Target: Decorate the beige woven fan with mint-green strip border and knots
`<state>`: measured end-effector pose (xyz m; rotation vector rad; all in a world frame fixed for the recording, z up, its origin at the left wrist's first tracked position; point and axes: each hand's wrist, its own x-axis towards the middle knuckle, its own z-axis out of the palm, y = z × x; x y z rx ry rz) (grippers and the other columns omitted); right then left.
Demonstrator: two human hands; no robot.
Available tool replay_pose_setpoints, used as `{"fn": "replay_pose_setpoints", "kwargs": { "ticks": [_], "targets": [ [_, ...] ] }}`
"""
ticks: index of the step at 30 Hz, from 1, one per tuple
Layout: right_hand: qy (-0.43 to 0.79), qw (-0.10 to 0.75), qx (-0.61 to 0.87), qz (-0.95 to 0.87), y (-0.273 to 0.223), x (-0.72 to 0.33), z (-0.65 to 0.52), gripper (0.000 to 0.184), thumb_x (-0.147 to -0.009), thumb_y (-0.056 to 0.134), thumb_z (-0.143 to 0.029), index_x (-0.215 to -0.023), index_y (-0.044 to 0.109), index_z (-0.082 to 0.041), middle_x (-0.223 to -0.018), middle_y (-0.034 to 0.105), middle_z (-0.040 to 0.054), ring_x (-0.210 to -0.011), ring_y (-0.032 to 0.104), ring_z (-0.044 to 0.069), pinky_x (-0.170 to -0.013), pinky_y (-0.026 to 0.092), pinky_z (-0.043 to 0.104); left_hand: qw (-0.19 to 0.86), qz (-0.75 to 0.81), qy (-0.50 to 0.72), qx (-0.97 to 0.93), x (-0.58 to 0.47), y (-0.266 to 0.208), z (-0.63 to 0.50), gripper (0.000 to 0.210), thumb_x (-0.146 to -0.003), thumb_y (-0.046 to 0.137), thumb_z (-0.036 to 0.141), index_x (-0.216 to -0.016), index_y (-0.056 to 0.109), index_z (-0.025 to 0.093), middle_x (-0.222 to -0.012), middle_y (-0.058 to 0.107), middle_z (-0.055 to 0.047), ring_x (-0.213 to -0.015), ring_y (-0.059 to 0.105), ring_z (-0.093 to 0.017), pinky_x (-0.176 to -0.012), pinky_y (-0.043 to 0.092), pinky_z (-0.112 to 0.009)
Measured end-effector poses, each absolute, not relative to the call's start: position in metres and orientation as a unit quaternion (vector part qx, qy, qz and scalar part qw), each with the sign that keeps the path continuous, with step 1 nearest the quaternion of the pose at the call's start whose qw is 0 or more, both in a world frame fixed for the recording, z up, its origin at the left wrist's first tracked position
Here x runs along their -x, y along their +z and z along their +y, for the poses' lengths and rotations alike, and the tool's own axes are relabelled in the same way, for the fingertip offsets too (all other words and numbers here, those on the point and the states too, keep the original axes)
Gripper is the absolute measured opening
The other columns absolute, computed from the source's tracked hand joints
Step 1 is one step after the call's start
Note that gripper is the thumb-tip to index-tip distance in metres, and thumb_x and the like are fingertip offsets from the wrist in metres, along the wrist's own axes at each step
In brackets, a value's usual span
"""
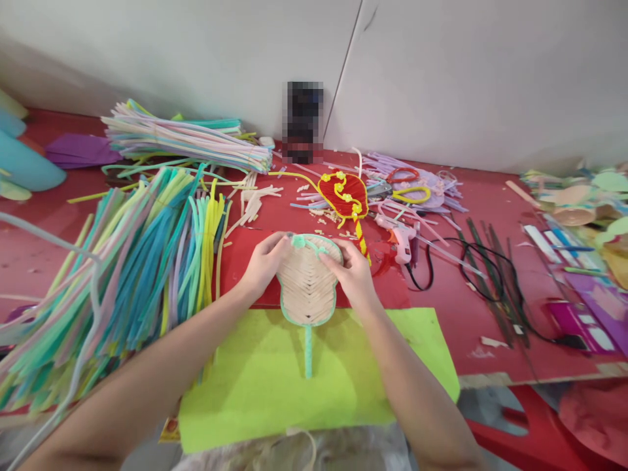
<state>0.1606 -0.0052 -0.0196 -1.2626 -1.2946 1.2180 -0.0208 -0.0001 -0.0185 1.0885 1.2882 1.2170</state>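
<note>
Between both hands is a cream fan (308, 281) with a mint-green edge and handle, made of what looks like pipe cleaners. A mint-green flower trim (300, 241) runs along its upper part. My left hand (266, 263) is closed on the fan's upper left edge, fingertips beside the flower. My right hand (352, 269) pinches the upper right edge, its thumb lying on the front near the trim. The handle points down over a yellow-green sheet (245, 392). Just beyond the hands lies a red fan (338, 196) with yellow edging and flowers.
Bundles of coloured pipe cleaners (142, 242) cover the left side. Behind the right hand are a pink glue gun (403, 241) with a black cord (495, 261) and yellow-handled scissors (412, 195). A pixelated dark object (303, 121) stands against the wall. Paper pieces (583, 196) lie far right.
</note>
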Motion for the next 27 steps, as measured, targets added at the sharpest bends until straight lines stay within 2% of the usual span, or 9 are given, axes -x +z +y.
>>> {"fn": "replay_pose_setpoints", "kwargs": {
  "ticks": [4,8,12,16,20,23,25,27],
  "targets": [
    [0.485,0.453,0.505,-0.552,-0.0211,-0.1625,-0.0035,0.038,-0.075,0.068,-0.04,-0.109,0.057,-0.025,-0.103,0.067,0.0047,-0.095,0.064,0.021,-0.086,0.052,0.038,0.514,0.526,0.481,-0.477,0.0243,-0.0166,0.0024,0.031,-0.076,0.062,0.042,-0.096,0.063,0.018,-0.083,0.067,-0.003,-0.071,0.06,-0.015,-0.061,0.045,-0.024],
    [0.353,0.451,0.51,-0.641,-0.0185,-0.1612,-0.0041,0.035,-0.078,0.066,-0.034,-0.111,0.057,-0.027,-0.114,0.061,0.0058,-0.109,0.057,0.021,-0.096,0.046,0.039,0.469,0.544,0.457,-0.524,0.0261,-0.018,0.0019,0.029,-0.076,0.064,0.036,-0.1,0.062,0.02,-0.064,0.059,0.002,-0.054,0.051,-0.01,-0.048,0.035,-0.02],
    [0.234,0.446,0.504,-0.702,-0.0158,-0.1599,-0.0047,0.027,-0.076,0.068,-0.027,-0.102,0.06,-0.025,-0.114,0.057,0.0064,-0.113,0.053,0.021,-0.101,0.042,0.04,0.43,0.542,0.451,-0.564,0.026,-0.0205,0.0005,0.026,-0.077,0.062,0.033,-0.101,0.062,0.022,-0.06,0.055,0.004,-0.052,0.047,-0.009,-0.048,0.033,-0.021],
    [0.199,0.449,0.507,-0.708,-0.0165,-0.1587,-0.0049,0.028,-0.076,0.068,-0.027,-0.103,0.058,-0.025,-0.117,0.056,0.0072,-0.116,0.051,0.021,-0.104,0.039,0.043,0.427,0.543,0.456,-0.561,0.0253,-0.0187,-0.0008,0.024,-0.078,0.06,0.034,-0.099,0.061,0.022,-0.064,0.058,0.003,-0.053,0.048,-0.01,-0.049,0.034,-0.021],
    [0.205,0.442,0.515,-0.705,-0.0183,-0.1586,-0.0045,0.016,-0.078,0.067,-0.03,-0.091,0.06,-0.024,-0.121,0.055,0.0078,-0.118,0.05,0.022,-0.104,0.038,0.045,0.438,0.547,0.459,-0.546,0.025,-0.0183,-0.0012,0.024,-0.077,0.061,0.036,-0.097,0.059,0.022,-0.065,0.061,0.002,-0.052,0.049,-0.01,-0.048,0.034,-0.022],
    [0.206,0.44,0.521,-0.702,-0.0173,-0.1601,-0.0038,0.011,-0.077,0.067,-0.03,-0.083,0.06,-0.023,-0.122,0.055,0.0071,-0.119,0.049,0.022,-0.105,0.036,0.045,0.441,0.539,0.458,-0.552,0.0251,-0.0185,-0.0005,0.025,-0.077,0.062,0.037,-0.096,0.058,0.021,-0.074,0.065,-0.001,-0.061,0.057,-0.013,-0.054,0.041,-0.023],
    [0.211,0.444,0.514,-0.703,-0.015,-0.1618,-0.0036,0.01,-0.078,0.067,-0.029,-0.082,0.059,-0.023,-0.12,0.056,0.0063,-0.118,0.05,0.021,-0.105,0.035,0.044,0.407,0.523,0.472,-0.581,0.0257,-0.016,-0.0004,0.021,-0.08,0.059,0.035,-0.095,0.059,0.02,-0.093,0.067,-0.005,-0.082,0.062,-0.016,-0.071,0.047,-0.028],
    [0.233,0.443,0.502,-0.705,-0.012,-0.164,-0.0038,0.009,-0.079,0.065,-0.029,-0.082,0.059,-0.023,-0.114,0.06,0.0053,-0.113,0.053,0.02,-0.103,0.038,0.042,0.346,0.504,0.483,-0.627,0.027,-0.0114,-0.0008,0.017,-0.083,0.056,0.032,-0.094,0.061,0.02,-0.115,0.062,-0.007,-0.105,0.057,-0.018,-0.091,0.044,-0.033]
  ]
}}
